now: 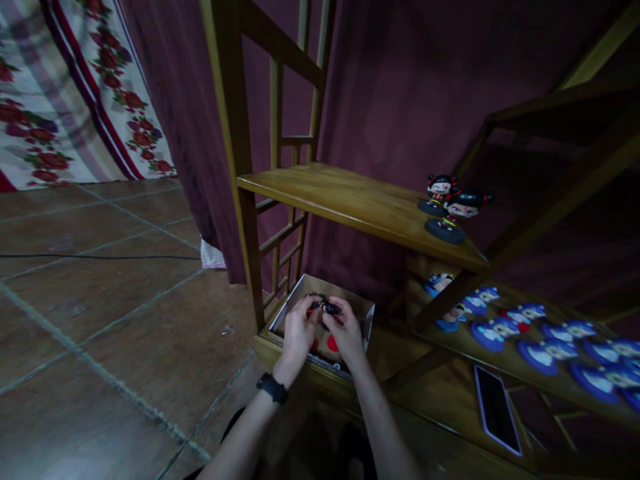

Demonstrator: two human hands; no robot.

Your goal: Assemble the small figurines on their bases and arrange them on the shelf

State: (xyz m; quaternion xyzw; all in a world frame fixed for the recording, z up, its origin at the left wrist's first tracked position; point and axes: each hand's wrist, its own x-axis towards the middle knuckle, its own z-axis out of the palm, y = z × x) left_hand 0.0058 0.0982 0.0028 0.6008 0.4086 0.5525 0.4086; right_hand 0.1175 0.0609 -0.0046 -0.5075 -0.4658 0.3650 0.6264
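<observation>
Both of my hands are over an open cardboard box [360, 308] on the low shelf board. My left hand [299, 327], with a dark watch on the wrist, has its fingers closed on a small black-and-red figurine [330, 308]. On the other side of it, my right hand [346, 328] pinches the same figurine. The fingers cover much of the figurine, so its shape is only partly visible. Below the hands, a round red piece [333, 343] shows inside the box; other dark items there are hard to make out.
Two black-haired figurines [453, 217] stand on the middle wooden shelf [340, 197]. Several blue-and-white figurines [543, 353] are laid out on a board at the right. A phone [499, 410] lies on the low shelf. Shelf posts [227, 133] rise left of the box.
</observation>
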